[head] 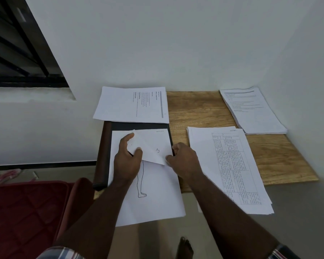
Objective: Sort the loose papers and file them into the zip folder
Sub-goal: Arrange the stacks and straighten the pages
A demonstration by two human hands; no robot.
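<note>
Sorting step: left hand [126, 161] and right hand [183, 161] each pinch the sheet [153, 146] over the folder [138, 126]; next, lift it to its pile.

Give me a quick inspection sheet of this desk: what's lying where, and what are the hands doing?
Surface: wooden table, against a white wall.
Job's things: dark zip folder under the drawing sheets; text page behind it; table-printed stack at right; thick stack far right.
Clutter: nothing seen.
Grippers: left hand and right hand pinch a lifted sheet.
Cables: nothing seen.
Surroundings: barred window, red seat.
</note>
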